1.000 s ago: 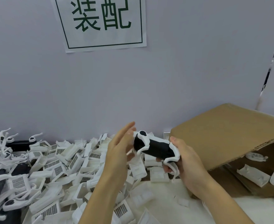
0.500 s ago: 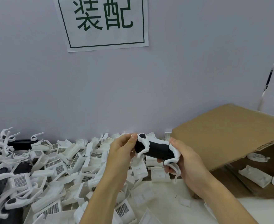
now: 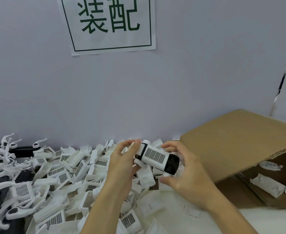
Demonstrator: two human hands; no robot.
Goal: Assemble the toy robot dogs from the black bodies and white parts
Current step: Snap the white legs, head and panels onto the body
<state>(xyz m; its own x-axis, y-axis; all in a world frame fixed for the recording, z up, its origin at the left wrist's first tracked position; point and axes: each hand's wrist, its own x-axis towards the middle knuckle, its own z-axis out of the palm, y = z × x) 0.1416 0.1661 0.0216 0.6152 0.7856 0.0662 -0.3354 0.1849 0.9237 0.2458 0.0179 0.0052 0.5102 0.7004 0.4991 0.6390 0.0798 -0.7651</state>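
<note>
I hold one toy robot dog [image 3: 156,157] in the air between both hands, above the pile of parts. Its black body is turned so that a white panel with a dark grid faces me. My left hand [image 3: 123,164] grips its left end with thumb and fingers. My right hand [image 3: 184,173] cups its black right end from the side and below. The dog's legs are mostly hidden behind my fingers. A heap of loose white grid parts [image 3: 67,176] covers the table below and to the left.
Several assembled dogs with black bodies and white legs [image 3: 2,168] lie at the far left. An open cardboard box [image 3: 240,141] with white parts [image 3: 267,184] inside stands at the right. A grey wall with a printed sign [image 3: 108,22] closes the back.
The dog has been rolled over in my hands, so the white grid panel now faces me instead of the black back. My left hand went from fingers spread to gripping its end.
</note>
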